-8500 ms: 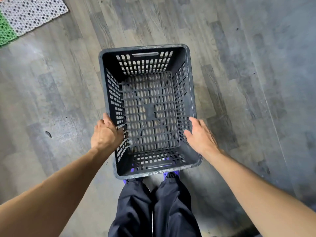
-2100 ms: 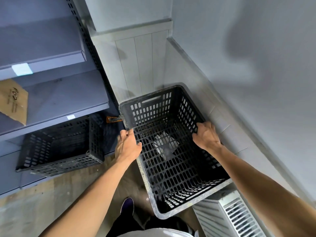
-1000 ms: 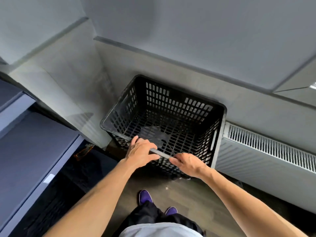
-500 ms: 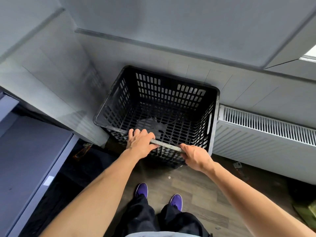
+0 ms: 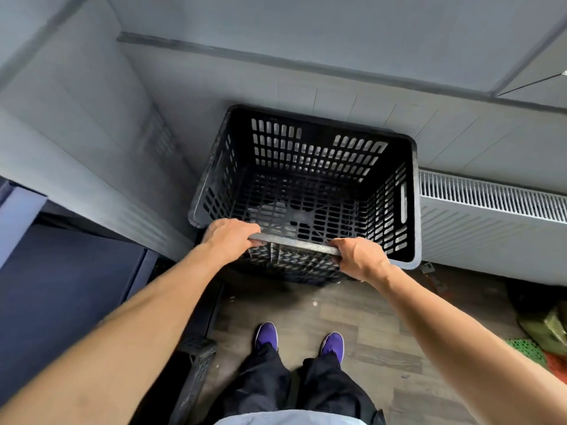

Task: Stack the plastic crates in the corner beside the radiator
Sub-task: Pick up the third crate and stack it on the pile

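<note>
Both my hands are curled around the near rim of the black slotted plastic crate: my left hand towards the rim's left end, my right hand towards its right, the fingers wrapped over the top edge. Nothing else is in either hand.

The crate stretches away from my grip into the corner. Its far wall lies close against the pale panelled wall beyond my knuckles, and its left side is near the other wall. Just to the right of my right hand, the white ribbed radiator begins beside the crate's right wall. I can't tell whether they touch. The crate looks upright and roughly square to the corner, and I judge it is down or nearly down. What it stands on is hidden under it, so I can't say whether another crate is beneath.

By my count: one crate for certain, one radiator, two hands on the rim. Below my left forearm is a dark slotted piece, possibly the edge of a second crate. If so, that one is not yet stacked. After letting go here, fetching it would be what's left.
</note>
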Available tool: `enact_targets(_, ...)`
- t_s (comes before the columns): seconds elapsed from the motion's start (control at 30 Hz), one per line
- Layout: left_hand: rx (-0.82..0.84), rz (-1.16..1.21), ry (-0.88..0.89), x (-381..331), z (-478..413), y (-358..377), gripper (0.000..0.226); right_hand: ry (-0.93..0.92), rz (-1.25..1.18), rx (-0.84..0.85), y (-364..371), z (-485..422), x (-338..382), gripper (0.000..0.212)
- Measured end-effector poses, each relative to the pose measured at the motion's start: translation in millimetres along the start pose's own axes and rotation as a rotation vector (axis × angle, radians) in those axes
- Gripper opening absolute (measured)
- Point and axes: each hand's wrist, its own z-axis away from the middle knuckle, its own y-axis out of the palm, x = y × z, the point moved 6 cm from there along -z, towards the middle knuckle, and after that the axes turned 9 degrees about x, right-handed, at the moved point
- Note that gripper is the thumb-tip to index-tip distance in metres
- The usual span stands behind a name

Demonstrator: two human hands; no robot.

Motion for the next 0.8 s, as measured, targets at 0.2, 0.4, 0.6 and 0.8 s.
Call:
enact_targets(0.2,-0.208,-0.201,0.134,2.7,3.1,2.4,0.018,-0.032,0.108,-0.075,-5.1,4.2,6.5,0.026)
enact_targets(0.4,-0.247,-0.203,0.112,-4.7,-4.2,1.5,0.020,0.002,0.171,-0.147,-16.3,4.9,-6.7,0.016)
enact_targets(0.6,-0.063,-0.050,0.105,-0.1,-7.6,2.3,0.025,-0.001,0.134,-0.142,-13.2,9.6,-2.2,0.018)
enact_targets(0.8,0.052,-0.065,0.082,19.3,-14.5,5.0,0.038,0.001,0.110,-0.115,-13.7,9.7,-0.3,0.022)
